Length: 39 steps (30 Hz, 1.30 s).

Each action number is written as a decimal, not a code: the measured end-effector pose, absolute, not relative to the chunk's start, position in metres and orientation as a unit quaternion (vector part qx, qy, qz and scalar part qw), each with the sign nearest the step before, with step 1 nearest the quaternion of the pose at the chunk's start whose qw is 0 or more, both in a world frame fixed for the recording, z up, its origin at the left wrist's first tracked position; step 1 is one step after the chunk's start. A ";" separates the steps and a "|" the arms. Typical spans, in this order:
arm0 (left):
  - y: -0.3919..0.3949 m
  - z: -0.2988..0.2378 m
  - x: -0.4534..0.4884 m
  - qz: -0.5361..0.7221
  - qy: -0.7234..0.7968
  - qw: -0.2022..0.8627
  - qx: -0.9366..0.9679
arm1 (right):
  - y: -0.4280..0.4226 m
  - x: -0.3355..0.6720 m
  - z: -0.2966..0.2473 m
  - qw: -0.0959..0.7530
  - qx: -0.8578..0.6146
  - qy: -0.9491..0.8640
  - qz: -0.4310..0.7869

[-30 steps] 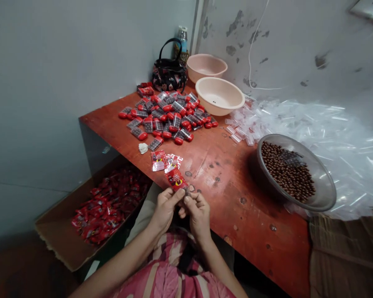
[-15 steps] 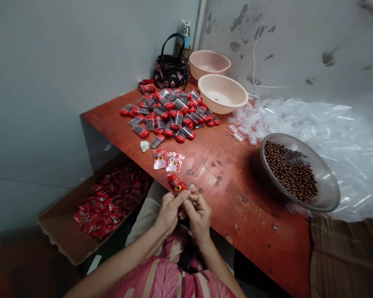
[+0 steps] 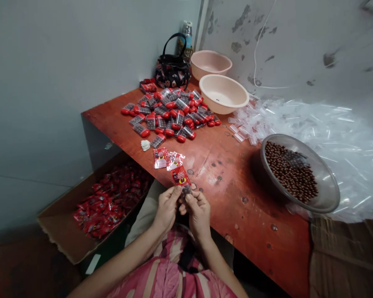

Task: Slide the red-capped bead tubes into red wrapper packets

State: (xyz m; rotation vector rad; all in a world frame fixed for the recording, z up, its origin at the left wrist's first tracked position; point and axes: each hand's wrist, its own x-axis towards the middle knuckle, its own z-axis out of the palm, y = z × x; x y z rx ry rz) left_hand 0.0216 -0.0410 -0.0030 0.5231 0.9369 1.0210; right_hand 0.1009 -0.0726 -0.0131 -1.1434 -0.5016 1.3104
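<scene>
Both my hands hold one red foil packet (image 3: 180, 176) up at the table's near edge. Its lower end, pinched between my left hand (image 3: 167, 209) and my right hand (image 3: 199, 215), looks clear with dark contents, partly hidden by my fingers. Just beyond the fingertips, two flat printed packets (image 3: 161, 158) (image 3: 175, 160) lie on the reddish wooden table (image 3: 236, 203). Farther back is a heap of clear cases with red ends (image 3: 169, 116), holding dark round pieces. A small white crumpled scrap (image 3: 145, 145) lies at the heap's near edge.
Below the table at left stands a cardboard box (image 3: 60, 236) full of red packets. At right, a clear bowl (image 3: 325, 186) holds brown balls beside a mound of clear plastic tubes (image 3: 326, 140). Two pale pink basins (image 3: 224, 94) (image 3: 210, 64), a handbag (image 3: 173, 72) and a bottle (image 3: 186, 35) stand behind.
The red packet has swung more upright and now leans the other way, with its lower end deeper between my fingers. My view has shifted only slightly.
</scene>
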 end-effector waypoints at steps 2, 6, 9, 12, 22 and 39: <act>-0.043 -0.007 0.024 0.463 0.464 0.696 0.292 | -0.074 0.101 -0.014 0.620 -0.521 -0.235 0.537; -0.048 -0.013 0.022 0.453 0.493 0.652 0.355 | -0.073 0.102 -0.014 0.621 -0.544 -0.249 0.506; -0.045 -0.009 0.017 0.456 0.447 0.711 0.294 | -0.072 0.102 -0.013 0.612 -0.515 -0.240 0.550; -0.038 -0.003 0.013 0.463 0.398 0.759 0.228 | -0.073 0.100 -0.012 0.596 -0.504 -0.250 0.573; -0.039 -0.001 0.021 0.443 0.406 0.776 0.190 | -0.081 0.097 -0.015 0.588 -0.551 -0.294 0.514; -0.032 0.000 0.022 0.443 0.375 0.794 0.182 | -0.068 0.105 -0.010 0.565 -0.459 -0.193 0.658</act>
